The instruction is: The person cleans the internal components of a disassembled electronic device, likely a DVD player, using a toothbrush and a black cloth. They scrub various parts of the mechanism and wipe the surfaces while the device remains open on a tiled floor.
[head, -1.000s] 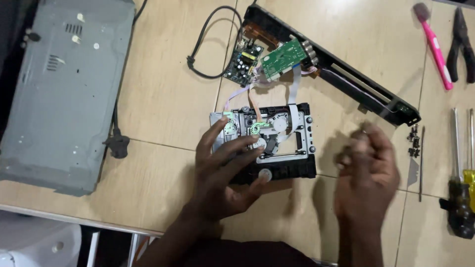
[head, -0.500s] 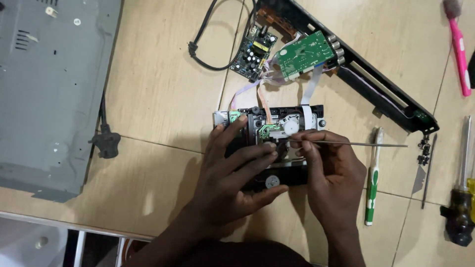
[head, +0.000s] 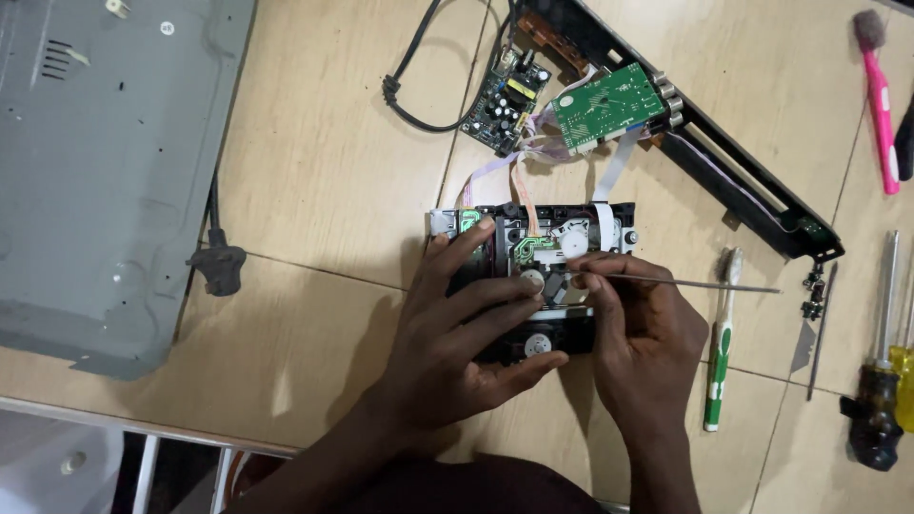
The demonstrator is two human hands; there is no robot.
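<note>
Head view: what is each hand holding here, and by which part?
The right hand pinches a thin metal rod near its left tip, over the black drive mechanism. The left hand clasps the mechanism across its left side and front edge.

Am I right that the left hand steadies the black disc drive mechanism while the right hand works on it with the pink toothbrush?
Not quite. In the head view the right hand holds a thin metal tool; the pink toothbrush lies untouched at the table's edge. The left hand does steady the disc drive mechanism.
</note>
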